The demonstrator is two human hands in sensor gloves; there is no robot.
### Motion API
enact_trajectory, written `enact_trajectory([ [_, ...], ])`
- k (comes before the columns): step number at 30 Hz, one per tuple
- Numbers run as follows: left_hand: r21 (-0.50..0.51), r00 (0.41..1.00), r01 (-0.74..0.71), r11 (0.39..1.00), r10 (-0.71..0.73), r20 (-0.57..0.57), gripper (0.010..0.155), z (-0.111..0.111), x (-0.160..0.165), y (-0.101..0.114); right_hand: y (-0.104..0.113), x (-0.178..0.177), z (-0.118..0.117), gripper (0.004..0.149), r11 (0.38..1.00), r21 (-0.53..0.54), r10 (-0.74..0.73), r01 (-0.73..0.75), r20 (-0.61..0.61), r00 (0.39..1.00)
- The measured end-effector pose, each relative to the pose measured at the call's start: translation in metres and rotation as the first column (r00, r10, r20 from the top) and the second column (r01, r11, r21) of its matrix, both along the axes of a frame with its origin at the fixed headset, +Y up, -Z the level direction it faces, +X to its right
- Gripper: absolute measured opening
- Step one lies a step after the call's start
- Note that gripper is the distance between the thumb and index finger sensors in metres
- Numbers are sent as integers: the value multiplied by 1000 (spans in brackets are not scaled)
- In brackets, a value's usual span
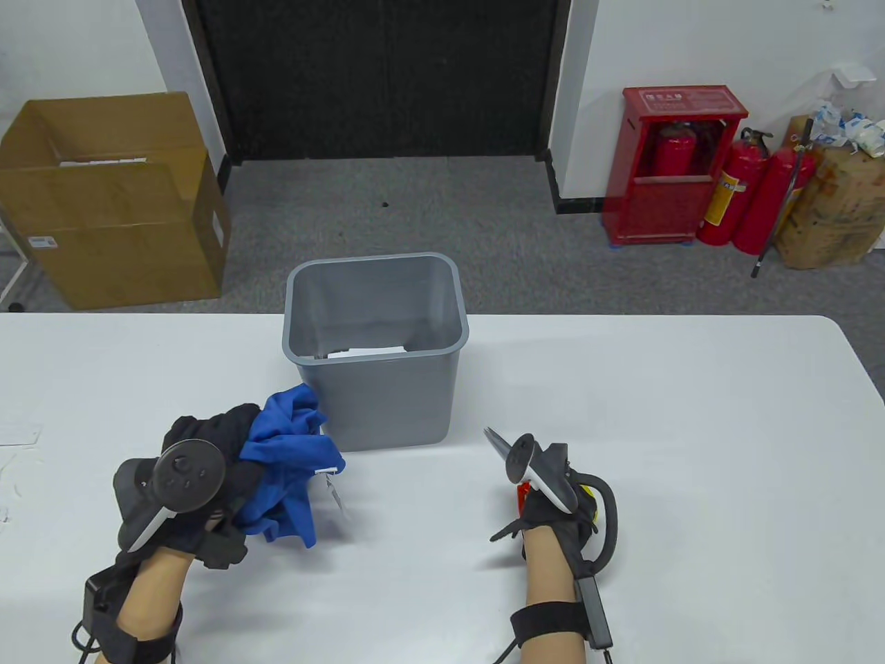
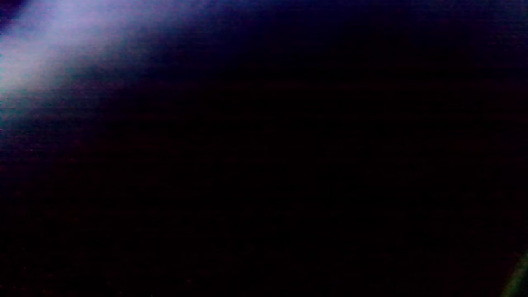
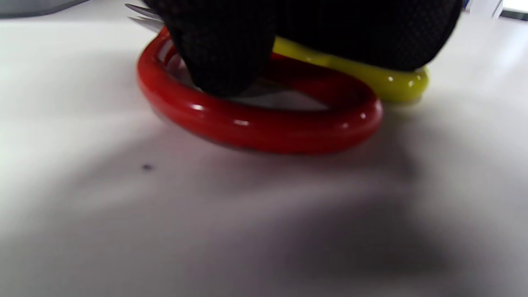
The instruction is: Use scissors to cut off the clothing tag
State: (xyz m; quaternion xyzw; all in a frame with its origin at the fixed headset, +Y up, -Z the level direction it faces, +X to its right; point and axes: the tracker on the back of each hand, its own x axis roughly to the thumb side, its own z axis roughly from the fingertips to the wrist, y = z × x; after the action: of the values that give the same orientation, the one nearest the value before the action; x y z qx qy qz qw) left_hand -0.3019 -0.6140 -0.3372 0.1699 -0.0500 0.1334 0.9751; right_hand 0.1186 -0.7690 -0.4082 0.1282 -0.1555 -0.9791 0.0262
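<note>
My left hand (image 1: 207, 477) grips a bunched blue garment (image 1: 294, 470) and holds it up at the left of the white table (image 1: 691, 429). A white tag (image 1: 335, 492) hangs from the garment's right edge. My right hand (image 1: 553, 512) rests on scissors with a red and a yellow handle loop (image 3: 264, 119) that lie on the table. A gloved finger (image 3: 218, 53) sits in the red loop. The blade tips (image 1: 494, 439) point up and left and look slightly apart. The left wrist view is almost black and shows nothing.
A grey plastic bin (image 1: 377, 346) stands at the middle of the table, just behind the garment, with white paper inside. Beyond the table are a cardboard box (image 1: 110, 200) and red fire extinguishers (image 1: 747, 194).
</note>
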Motion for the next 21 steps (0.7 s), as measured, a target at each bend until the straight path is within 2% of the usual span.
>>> enact_trajectory([
  [2,1,1000,0,1000,0,4,57,1,1,0,0,-8,-3,67,992,34,120,-118,-46,992],
  [5,1,1000,-4,1000,4,6,57,1,0,0,-1,-12,-4,65,984,36,180,-177,-96,979],
  [9,4,1000,-15,1000,15,6,57,1,-2,0,1,-6,-3,67,992,17,124,-123,-86,989],
  [11,5,1000,-13,1000,13,5,57,1,-2,0,2,-1,1,72,995,62,79,-75,-73,994],
  [13,5,1000,-13,1000,13,3,57,1,-2,1,1,4,5,74,994,58,100,-96,-59,993],
  [17,5,1000,-16,1000,16,-3,57,0,-4,0,4,21,13,74,993,114,-14,15,-10,1000],
  [21,-2,1000,-17,1000,17,-11,57,-1,-7,-1,14,35,20,75,972,234,-11,4,30,999],
])
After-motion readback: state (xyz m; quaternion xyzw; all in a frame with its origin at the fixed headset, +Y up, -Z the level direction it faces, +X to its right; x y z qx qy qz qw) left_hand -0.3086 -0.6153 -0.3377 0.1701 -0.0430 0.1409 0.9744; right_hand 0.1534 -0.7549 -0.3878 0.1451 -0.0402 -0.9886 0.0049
